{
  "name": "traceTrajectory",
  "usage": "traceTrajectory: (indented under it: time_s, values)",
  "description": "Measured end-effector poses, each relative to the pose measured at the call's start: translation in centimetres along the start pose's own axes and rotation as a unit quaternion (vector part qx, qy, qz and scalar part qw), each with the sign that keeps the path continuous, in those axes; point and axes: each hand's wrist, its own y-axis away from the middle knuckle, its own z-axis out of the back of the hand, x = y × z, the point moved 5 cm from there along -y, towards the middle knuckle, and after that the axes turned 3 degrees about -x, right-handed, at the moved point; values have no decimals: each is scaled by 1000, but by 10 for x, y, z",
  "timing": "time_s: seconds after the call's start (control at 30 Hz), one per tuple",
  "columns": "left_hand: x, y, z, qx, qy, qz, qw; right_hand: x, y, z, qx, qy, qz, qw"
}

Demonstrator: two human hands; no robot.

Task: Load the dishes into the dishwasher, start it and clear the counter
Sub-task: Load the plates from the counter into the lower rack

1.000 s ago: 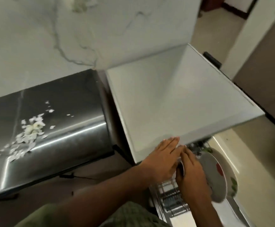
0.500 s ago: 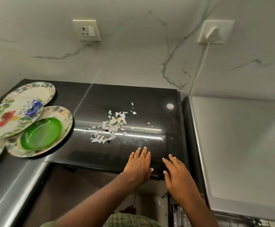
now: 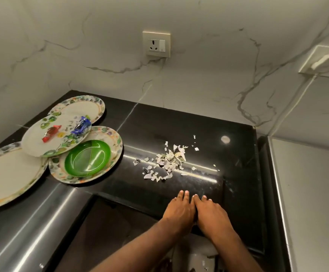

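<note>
My left hand (image 3: 180, 211) and my right hand (image 3: 210, 213) lie flat side by side, touching, on the front edge of the black counter (image 3: 236, 173); both hold nothing. Just beyond my fingertips sits a small heap of torn paper scraps (image 3: 168, 163). At the left, several floral-rimmed plates overlap: one carries a green bowl (image 3: 87, 158), another (image 3: 48, 146) holds a red wrapper (image 3: 50, 132) and a blue wrapper (image 3: 81, 126), one lies behind (image 3: 89, 107), and a large one (image 3: 8, 173) at the far left.
The white dishwasher top (image 3: 314, 203) borders the counter on the right. On the marble wall are a socket (image 3: 156, 44) and a plugged-in socket (image 3: 322, 62) with a cable running down. The counter's steel front edge (image 3: 32, 228) runs lower left.
The view swung from the open dishwasher to the counter. My hands left the dishwasher rack, came onto the counter's front edge, and closed together until they touch.
</note>
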Motion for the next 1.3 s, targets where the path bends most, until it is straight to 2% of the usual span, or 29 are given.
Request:
traceTrajectory:
  time_s: [0.1,0.3,0.43,0.83,0.93,1.13,1.3]
  values:
    - [1,1,4,11,3,10,1000,2,-4,5,-12,48,7,999]
    - [1,3,25,41,-5,13,999,1,-6,13,-10,58,27,998]
    - [-1,2,40,13,-7,7,1000,-5,-5,20,-3,49,26,998]
    - [8,-7,73,-15,-57,-104,993,-8,-10,33,13,-7,-36,999]
    - [29,-1,68,-38,-15,-115,992,10,-16,41,12,19,-33,999]
    - [84,14,58,-59,177,-69,980,60,-39,55,10,38,-7,999]
    - [140,28,70,-143,229,-3,963,109,-80,66,-10,12,31,999]
